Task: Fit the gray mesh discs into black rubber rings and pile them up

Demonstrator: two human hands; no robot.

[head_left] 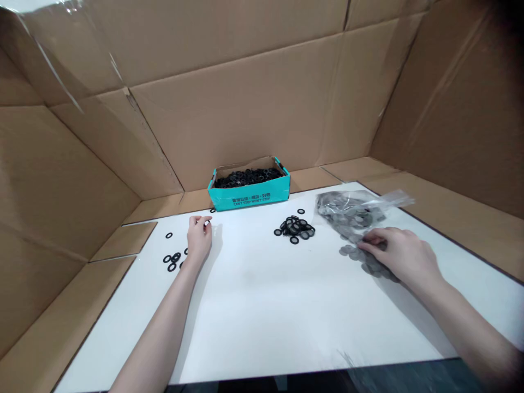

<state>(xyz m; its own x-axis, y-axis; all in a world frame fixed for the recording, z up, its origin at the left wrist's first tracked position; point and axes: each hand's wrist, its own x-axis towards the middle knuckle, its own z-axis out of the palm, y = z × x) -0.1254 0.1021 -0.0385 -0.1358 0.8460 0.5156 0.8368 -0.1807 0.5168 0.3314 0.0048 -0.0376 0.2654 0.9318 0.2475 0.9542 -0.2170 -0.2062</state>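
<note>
My left hand is raised above the left part of the table, its thumb and fingers pinched on a black ring that is mostly covered by the fingertips. Below and left of it lie several loose black rings, partly hidden by my forearm. At the right, my right hand pinches at the edge of a spread of thin grey discs; a grey disc seems to be between its fingertips. Between the hands is a heap of black rings with grey discs set in them.
A turquoise box full of black rings stands at the back. A clear plastic bag of grey discs lies just beyond my right hand. Cardboard walls enclose the white table at the back and both sides.
</note>
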